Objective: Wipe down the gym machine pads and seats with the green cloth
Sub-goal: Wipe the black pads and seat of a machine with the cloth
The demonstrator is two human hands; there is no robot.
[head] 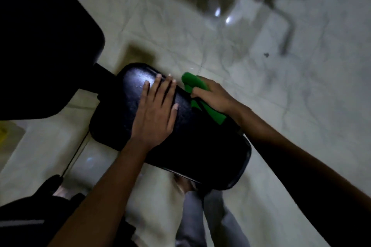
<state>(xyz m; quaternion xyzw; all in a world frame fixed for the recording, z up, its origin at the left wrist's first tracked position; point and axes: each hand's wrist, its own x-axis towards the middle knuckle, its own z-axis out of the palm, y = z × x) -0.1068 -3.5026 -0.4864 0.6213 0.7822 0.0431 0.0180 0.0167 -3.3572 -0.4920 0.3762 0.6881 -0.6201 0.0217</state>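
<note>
Two hands on the job: the left hand (155, 110) lies flat, fingers straight, pressing on top of the black seat (200, 146), while the right hand (212, 96) grips the green cloth (215, 115) bunched against the seat's far edge. Cloth ends stick out either side of the fist. A larger black pad (40, 36) sits beside it at left, over the pale tiled floor (301, 106).
</note>
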